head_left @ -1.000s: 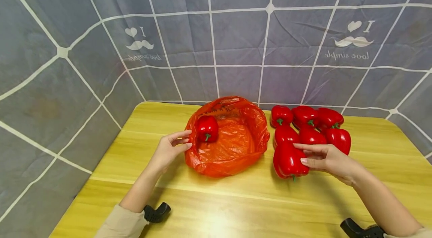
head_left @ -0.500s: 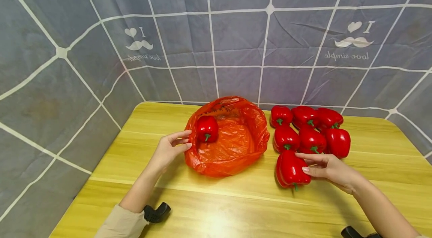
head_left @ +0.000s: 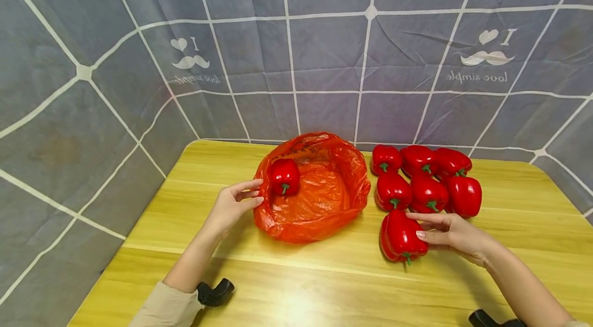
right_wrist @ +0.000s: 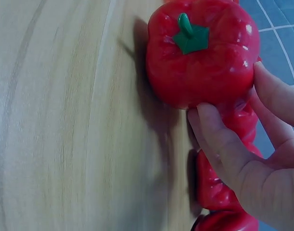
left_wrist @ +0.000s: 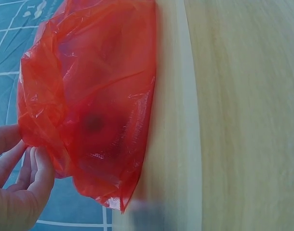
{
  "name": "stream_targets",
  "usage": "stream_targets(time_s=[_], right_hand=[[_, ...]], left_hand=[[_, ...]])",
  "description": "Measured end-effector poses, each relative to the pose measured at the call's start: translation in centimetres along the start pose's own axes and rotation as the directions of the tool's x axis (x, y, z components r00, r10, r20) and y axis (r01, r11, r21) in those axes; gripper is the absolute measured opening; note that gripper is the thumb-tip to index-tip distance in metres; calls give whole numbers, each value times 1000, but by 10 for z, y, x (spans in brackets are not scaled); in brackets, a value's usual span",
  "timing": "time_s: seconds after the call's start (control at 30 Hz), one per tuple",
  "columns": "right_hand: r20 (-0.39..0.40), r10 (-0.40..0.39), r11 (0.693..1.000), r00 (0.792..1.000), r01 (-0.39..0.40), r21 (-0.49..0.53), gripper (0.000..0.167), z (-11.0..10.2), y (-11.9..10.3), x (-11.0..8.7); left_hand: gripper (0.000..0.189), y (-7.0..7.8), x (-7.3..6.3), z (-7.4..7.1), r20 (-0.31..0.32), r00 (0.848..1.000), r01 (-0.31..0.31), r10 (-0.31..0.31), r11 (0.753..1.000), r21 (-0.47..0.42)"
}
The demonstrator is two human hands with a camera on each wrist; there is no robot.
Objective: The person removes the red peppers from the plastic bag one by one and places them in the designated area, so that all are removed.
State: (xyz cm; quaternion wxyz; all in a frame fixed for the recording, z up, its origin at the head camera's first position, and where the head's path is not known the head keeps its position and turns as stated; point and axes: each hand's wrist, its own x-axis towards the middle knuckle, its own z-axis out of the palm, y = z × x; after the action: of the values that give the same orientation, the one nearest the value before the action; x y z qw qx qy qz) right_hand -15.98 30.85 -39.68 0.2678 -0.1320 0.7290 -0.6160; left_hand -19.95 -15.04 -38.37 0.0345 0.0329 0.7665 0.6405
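A red plastic bag [head_left: 308, 229] stands with its mouth spread wide on the table, one red bell pepper [head_left: 283, 175] inside at its left. My left hand [head_left: 233, 207] pinches the bag's left side between thumb and fingers, also seen on the bag in the left wrist view. My right hand [head_left: 456, 237] grips another bell pepper [head_left: 399, 238] from its right side, right of the bag. In the right wrist view, this pepper's green stem [right_wrist: 191, 38] points toward the near side, and its shadow falls on the tabletop close beside it.
Several more red bell peppers [head_left: 428, 193] lie in two rows at the back right, just behind the held one. The wooden table [head_left: 296, 286] ends at a grey curtain [head_left: 324, 59] with white lines. Black wrist mounts [head_left: 215, 292] hang below the forearms.
My right hand has drawn the gripped pepper nearer and slightly right, uncovering the front row behind it; it barely moves in the last half second. My left hand stays at the bag.
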Motion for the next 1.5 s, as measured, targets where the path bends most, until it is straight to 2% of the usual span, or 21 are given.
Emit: stream_targets(time_s=[0.47, 0.77, 1.1, 1.27, 1.5], right_hand=[[22, 60, 995, 998, -62, 82, 38, -2, 0, 4], [13, 44, 998, 999, -44, 40, 37, 1, -4, 5], [-36, 77, 996, 996, -78, -39, 35, 4, -10, 7], [-54, 93, 994, 994, -96, -45, 34, 3, -10, 8], [-28, 68, 998, 997, -68, -9, 34, 3, -10, 7]], left_hand=[[40, 0, -2, 1, 1, 1000, 0, 0, 1000, 12], [41, -2, -2, 1, 7, 1000, -9, 9, 1000, 16], [41, -2, 0, 0, 5, 1000, -17, 17, 1000, -2], [41, -2, 0, 0, 5, 1000, -16, 16, 1000, -6], [41, -1, 0, 0, 8, 1000, -14, 14, 1000, 1]])
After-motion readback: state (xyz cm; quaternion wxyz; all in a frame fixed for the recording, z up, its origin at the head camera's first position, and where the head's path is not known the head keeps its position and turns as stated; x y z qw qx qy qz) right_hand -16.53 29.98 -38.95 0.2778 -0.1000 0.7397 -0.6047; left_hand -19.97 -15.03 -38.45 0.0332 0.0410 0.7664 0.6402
